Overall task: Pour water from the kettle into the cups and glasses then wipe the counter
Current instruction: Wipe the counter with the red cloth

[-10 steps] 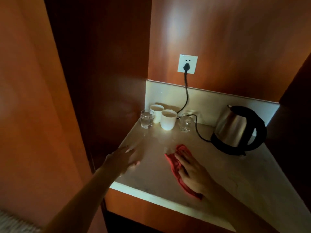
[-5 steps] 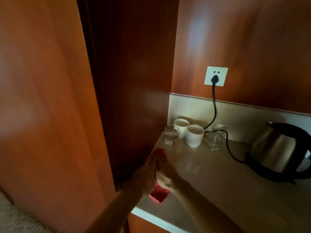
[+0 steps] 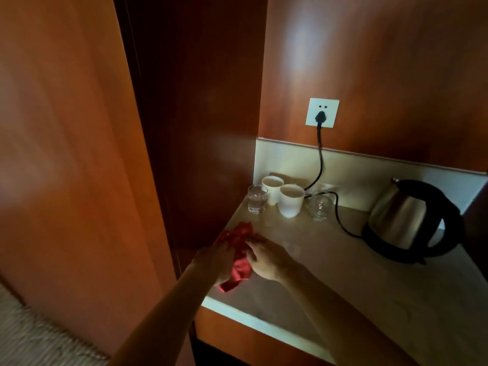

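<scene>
Hands meet at the left front corner of the counter (image 3: pixel 343 281), both closed on one red cloth (image 3: pixel 239 256). Left hand (image 3: pixel 215 262) grips the bunched cloth from the left; right hand (image 3: pixel 266 258) pinches it from the right, fingers curled into the folds. The cloth is gathered up rather than spread flat, part of it hanging below the hands near the counter edge.

Beyond the hands, at the back left corner, stand two white cups (image 3: pixel 281 196) touching each other, flanked by a glass on the left (image 3: pixel 257 199) and a glass on the right (image 3: pixel 320 206). The left glass shows a water level; the contents of the right glass and of the cups cannot be read in this dim light.

The kettle (image 3: pixel 408 217) sits upright on its base at the right, well apart from the hands, its cord (image 3: pixel 320 159) plugged into the wall socket (image 3: pixel 322 112).

Assessment: pouring appears finished, since the kettle is parked and nobody holds it. Wiping is the step in hand. The counter shows no obvious puddle, though glare and shadow hide fine wetness.
</scene>
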### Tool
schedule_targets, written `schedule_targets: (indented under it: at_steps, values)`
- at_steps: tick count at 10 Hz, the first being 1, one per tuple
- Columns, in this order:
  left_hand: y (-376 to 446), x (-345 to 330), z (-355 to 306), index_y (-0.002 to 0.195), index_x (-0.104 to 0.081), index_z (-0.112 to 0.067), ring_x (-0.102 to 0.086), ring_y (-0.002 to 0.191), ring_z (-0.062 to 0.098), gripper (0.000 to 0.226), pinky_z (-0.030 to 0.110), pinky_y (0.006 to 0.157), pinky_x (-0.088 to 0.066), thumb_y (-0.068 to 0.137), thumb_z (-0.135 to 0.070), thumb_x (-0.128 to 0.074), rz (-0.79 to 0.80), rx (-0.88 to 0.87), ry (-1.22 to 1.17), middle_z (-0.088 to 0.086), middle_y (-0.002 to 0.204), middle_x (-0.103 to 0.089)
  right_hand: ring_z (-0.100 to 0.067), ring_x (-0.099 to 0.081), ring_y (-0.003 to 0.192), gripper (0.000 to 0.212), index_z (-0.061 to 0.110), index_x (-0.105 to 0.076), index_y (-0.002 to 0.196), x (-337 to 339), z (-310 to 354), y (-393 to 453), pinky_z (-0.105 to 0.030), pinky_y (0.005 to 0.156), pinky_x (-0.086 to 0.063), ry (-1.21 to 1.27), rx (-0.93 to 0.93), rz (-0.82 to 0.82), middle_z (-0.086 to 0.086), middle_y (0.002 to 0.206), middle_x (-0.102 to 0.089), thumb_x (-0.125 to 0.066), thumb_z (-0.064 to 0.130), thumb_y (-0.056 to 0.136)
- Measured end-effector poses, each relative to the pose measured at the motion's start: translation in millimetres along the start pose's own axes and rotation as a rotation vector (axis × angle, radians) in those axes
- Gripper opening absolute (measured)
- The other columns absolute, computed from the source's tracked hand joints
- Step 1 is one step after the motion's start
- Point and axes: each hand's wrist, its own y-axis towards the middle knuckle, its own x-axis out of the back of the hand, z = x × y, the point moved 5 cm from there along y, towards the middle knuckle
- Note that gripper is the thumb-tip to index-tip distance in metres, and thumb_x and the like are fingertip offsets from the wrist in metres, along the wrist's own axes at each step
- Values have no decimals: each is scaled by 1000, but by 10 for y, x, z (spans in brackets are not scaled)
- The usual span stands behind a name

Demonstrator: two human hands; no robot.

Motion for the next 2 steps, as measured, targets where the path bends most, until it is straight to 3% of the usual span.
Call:
schedule_targets:
  at_steps: [1, 2]
  values:
    - [49, 322, -181, 145, -45, -22, -59, 125, 24, 44, 37, 97, -50, 101, -25, -42, -87, 25, 2, 3, 145, -52, -23, -41, 147, 49, 13, -42, 155, 334, -274, -229, -34, 116, -33, -122, -17, -44, -8, 159, -45, -39, 26, 108]
    - [192, 770, -651, 156, -26, -30, -44, 139, 29, 55, 45, 108, -44, 102, -31, -37, -195, -80, -4, 5, 160, -30, -29, -49, 139, 48, 12, -42, 152, 812, -696, -456, -39, 109, -42, -151, -232, -38, -12, 154, -48, -37, 29, 108]
